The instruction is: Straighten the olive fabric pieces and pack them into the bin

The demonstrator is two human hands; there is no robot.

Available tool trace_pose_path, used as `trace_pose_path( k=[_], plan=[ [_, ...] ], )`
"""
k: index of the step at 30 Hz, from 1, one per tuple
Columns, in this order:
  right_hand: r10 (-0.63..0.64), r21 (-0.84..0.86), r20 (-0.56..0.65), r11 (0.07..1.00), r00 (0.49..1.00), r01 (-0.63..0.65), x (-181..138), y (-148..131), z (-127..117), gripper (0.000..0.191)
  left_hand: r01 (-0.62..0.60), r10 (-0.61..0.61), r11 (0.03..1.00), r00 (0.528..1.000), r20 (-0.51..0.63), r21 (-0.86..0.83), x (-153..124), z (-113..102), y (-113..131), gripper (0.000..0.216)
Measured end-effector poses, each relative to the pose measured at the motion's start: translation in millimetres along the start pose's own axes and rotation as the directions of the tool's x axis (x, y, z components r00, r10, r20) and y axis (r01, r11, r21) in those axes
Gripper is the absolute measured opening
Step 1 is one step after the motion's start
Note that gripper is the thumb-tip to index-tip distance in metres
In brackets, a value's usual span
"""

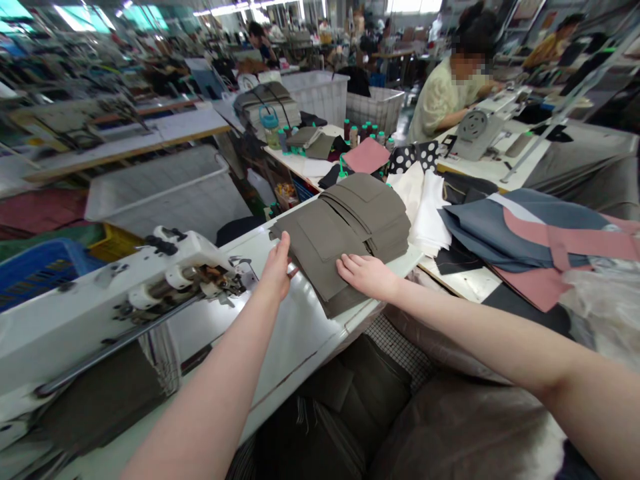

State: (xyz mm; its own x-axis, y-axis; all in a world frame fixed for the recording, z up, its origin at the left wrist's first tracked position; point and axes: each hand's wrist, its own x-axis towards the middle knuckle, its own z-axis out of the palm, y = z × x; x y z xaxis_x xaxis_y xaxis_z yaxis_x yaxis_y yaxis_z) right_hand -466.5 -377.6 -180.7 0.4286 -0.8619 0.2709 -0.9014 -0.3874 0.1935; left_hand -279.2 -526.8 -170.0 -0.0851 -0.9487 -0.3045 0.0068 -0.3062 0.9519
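Two-handed, rests slightly curled right hand [369,275] on smooth, layered olive-grey fabric panels [323,230]; has left hand [276,270] at their edge, unclear in grip.

My smooth white table [295,327] carries a white metal sewing machine [80,313] along its left side and, towards its far end, overlapping stacks of olive-grey cut fabric panels [325,230].

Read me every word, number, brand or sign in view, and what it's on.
None can be read.
Stacked grey-brown fabric panels: no lettering visible.
Near sewing machine: no legible brand or number.
Co-worker's sewing machine: any marking is too small and blurred.
Thread spools: too small to tell.
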Motion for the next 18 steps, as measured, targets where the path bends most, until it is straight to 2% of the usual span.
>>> trace_pose_path(
  k=[2,5,8,11,15,18],
  plan=[
    [0.029,0.027,-0.001,0.999,1.000,-0.029,0,2,-1,0.034,-0.046,0.044,0.998,0.998,-0.048,-0.041,3,9,7,0.042],
    [0.080,0.081,-0.005,0.994,0.997,-0.079,5,11,-10,0.033,-0.022,0.013,0.997,0.994,-0.105,-0.077,10,16,16,0.030],
    [0.187,0.235,-0.034,0.956,0.982,-0.174,12,23,-25,0.033,0.015,-0.023,0.997,0.994,-0.103,-0.071,16,14,17,0.021],
    [0.290,0.380,-0.035,0.889,0.956,-0.256,22,37,-40,0.036,0.003,-0.005,1.000,0.998,-0.069,-0.024,19,11,13,0.013],
    [0.343,0.427,0.026,0.846,0.939,-0.321,33,53,-53,0.038,-0.103,0.109,0.990,0.992,-0.062,0.098,16,12,11,0.016],
    [0.342,0.415,0.033,0.850,0.939,-0.324,37,57,-57,0.036,-0.277,0.305,0.934,0.947,-0.103,0.227,1,11,13,0.042]
  ],
)
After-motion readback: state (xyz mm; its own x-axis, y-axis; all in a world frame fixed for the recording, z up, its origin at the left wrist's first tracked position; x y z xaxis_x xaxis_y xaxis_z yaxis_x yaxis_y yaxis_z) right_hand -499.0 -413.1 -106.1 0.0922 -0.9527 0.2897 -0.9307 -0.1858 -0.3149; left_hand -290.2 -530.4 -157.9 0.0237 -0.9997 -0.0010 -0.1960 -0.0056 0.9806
